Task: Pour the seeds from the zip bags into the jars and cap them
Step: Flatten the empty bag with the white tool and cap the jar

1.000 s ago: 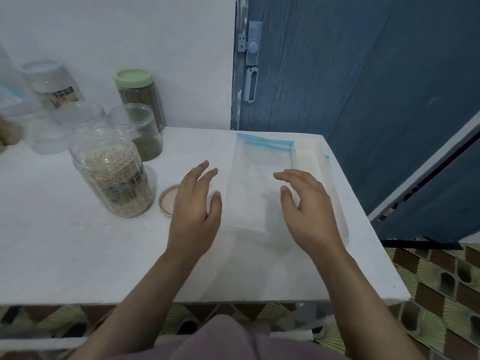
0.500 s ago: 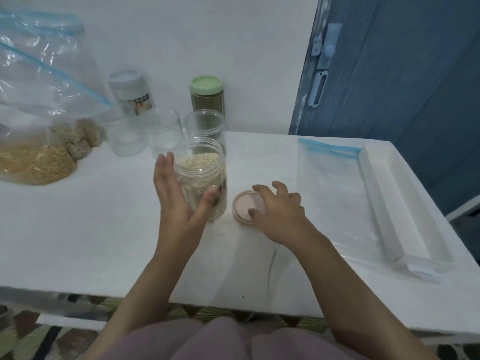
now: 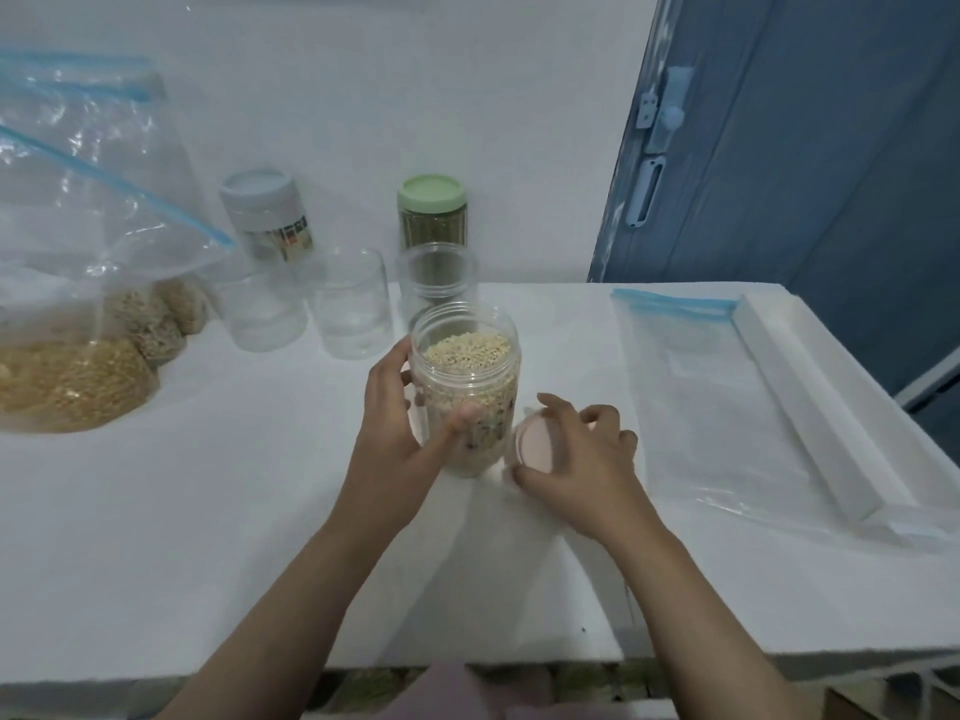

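The left hand [image 3: 400, 439] grips the open seed-filled jar [image 3: 464, 387] standing on the tabletop [image 3: 208, 537]. Just beside it, the right hand [image 3: 582, 459] pinches the pink lid [image 3: 535, 441], apparently lifted slightly.

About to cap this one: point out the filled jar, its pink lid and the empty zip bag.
filled jar [image 3: 464, 356], head view, seeds near rim
pink lid [image 3: 536, 442], head view, flat face
empty zip bag [image 3: 696, 397], head view, clear middle
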Motion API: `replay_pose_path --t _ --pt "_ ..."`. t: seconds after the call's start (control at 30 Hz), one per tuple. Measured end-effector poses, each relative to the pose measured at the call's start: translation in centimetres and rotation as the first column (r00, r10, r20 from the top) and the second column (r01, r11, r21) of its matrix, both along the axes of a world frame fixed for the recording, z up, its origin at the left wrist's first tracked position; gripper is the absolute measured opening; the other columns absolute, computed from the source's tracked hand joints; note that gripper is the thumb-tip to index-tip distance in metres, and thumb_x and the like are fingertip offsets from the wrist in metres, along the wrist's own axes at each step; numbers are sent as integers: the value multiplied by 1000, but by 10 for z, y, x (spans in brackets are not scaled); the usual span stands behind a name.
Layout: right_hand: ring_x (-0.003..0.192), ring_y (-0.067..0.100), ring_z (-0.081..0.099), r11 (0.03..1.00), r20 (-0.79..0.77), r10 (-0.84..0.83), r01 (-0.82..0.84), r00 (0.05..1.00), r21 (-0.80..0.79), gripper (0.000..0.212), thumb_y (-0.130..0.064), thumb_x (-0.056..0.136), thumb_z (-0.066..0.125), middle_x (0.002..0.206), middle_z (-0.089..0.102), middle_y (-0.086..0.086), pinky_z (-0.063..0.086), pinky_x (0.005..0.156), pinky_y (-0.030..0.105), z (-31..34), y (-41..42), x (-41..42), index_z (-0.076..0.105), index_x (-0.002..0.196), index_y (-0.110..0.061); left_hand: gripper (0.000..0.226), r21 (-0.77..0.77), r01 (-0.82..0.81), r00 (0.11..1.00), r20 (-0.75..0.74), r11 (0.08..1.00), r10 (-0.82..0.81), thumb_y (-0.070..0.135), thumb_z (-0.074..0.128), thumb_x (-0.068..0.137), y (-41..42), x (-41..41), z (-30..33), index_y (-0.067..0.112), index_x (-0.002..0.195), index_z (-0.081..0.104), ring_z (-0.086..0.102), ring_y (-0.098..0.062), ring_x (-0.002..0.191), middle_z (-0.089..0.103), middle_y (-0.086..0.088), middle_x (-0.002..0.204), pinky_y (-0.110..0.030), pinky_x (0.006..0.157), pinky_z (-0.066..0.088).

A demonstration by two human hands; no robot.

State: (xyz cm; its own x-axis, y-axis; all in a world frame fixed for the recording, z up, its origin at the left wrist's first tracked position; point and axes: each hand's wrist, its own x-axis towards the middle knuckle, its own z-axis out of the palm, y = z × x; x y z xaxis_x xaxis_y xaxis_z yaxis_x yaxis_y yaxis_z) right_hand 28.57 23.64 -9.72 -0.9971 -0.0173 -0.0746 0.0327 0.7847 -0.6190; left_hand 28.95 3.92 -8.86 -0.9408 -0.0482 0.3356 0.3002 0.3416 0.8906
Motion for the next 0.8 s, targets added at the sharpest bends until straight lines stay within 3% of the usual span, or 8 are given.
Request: replay_pose_path --t 0.13,0.2,0.3,0.4,0.5,0.57,0.67,0.8 --pt "121 11 31 954 -457 -90 -55 885 -294 72 -42 74 73 124 19 -17 36 94 17 22 -9 22 37 135 -52 67 39 72 997 9 997 -72 61 60 83 -9 -6 2 41 140 33 40 -5 138 42 15 146 -41 114 38" --pt "128 16 36 915 -640 -78 -201 765 -351 72 -40 72 72 132 24 -4 44 97 23 30 -15 27 38 135 -42 72 72 88 995 39 994 -91 64 59 82 -13 -10 2 32 143 36 42 -6 137 45 11 147 -44 115 38" --pt "135 31 37 832 -756 -97 -364 648 -419 73 -28 74 75 139 31 12 46 100 35 38 -26 28 34 134 -28 75 161 127 988 69 979 -139 68 56 84 -17 -13 7 28 145 38 45 -9 136 49 7 147 -45 114 39" --pt "138 26 39 710 -710 -125 -437 693 -552 74 -26 76 80 143 34 20 40 108 30 48 -39 23 29 130 -21 56 224 152 985 50 963 -167 53 45 95 -16 -13 19 26 143 42 47 4 131 50 7 146 -26 110 41" --pt "135 26 44 624 -615 -159 -404 773 -669 67 -28 80 78 142 39 19 41 111 38 56 -47 12 31 128 -28 59 256 133 987 58 958 -153 57 36 94 -14 -16 25 28 145 43 42 3 135 50 11 146 -31 117 34" --pt "132 24 48 646 -565 -131 -362 814 -672 65 -28 82 73 140 43 15 41 110 40 57 -50 1 33 133 -33 59 304 138 985 60 943 -163 59 32 95 -13 -19 27 27 142 47 49 -3 132 55 12 140 -35 115 38" --pt "136 18 44 707 -466 -31 -310 884 -635 67 -40 86 66 145 44 -2 39 114 40 47 -51 -13 33 144 -35 51 354 169 980 43 920 -197 54 29 102 -8 -20 30 25 139 50 54 -2 126 61 14 133 -28 108 43" --pt "132 1 45 684 -357 34 -282 933 -673 66 -44 85 62 141 48 -18 40 107 22 37 -54 -17 39 145 -27 40 407 215 967 41 888 -253 38 29 104 -5 -19 33 25 134 52 58 2 119 66 19 122 -13 93 45"
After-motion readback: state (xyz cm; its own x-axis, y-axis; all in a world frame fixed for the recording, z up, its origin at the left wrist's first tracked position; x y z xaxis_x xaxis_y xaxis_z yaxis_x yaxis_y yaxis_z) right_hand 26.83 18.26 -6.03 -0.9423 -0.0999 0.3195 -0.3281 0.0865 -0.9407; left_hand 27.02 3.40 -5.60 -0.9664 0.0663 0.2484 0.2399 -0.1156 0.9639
